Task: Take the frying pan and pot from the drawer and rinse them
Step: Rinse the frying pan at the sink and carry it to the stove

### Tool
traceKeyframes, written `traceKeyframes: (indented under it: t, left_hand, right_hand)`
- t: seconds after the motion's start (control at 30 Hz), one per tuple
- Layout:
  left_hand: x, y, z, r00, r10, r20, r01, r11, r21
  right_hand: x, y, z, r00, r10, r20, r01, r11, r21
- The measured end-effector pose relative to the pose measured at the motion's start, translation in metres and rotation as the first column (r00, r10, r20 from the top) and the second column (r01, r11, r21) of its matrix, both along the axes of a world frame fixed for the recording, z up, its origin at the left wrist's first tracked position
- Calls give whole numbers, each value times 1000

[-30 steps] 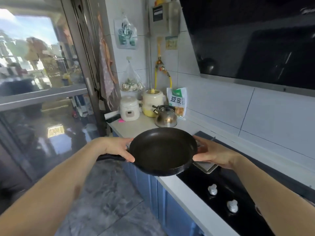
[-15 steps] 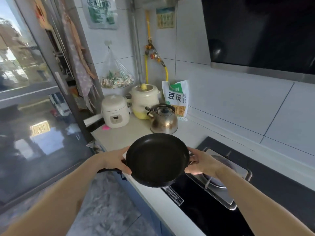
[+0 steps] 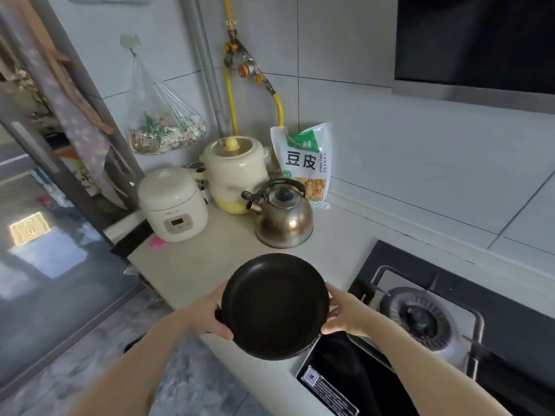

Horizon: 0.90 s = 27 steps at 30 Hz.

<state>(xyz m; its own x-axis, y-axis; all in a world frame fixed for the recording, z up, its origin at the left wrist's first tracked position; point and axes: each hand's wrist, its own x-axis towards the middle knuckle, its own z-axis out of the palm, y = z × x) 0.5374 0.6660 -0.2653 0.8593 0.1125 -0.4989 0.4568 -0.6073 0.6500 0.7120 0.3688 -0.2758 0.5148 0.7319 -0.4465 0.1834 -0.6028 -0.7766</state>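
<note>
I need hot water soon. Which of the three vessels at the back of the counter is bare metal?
The kettle, nearest the frying pan; the rice cooker and lidded crock are cream.

Both bare forearms are reaching forward from the near edge, converging toward the middle. The left hand [image 3: 207, 315] is gripping the left rim of the frying pan [image 3: 274, 306], thumb curling over the near edge. The right hand [image 3: 345, 313] is cupping the right rim, fingers wrapping under it. The two hands are holding the pan level between them.
</note>
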Motion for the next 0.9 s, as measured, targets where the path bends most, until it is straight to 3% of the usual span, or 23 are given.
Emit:
traceKeyframes:
  t: [0.9]
  left_hand:
    - [12,7,-38,1000,6,-25,-4,998,60]
  right_hand:
    - [-16,14,-17,987,-100,124,118,982,-146]
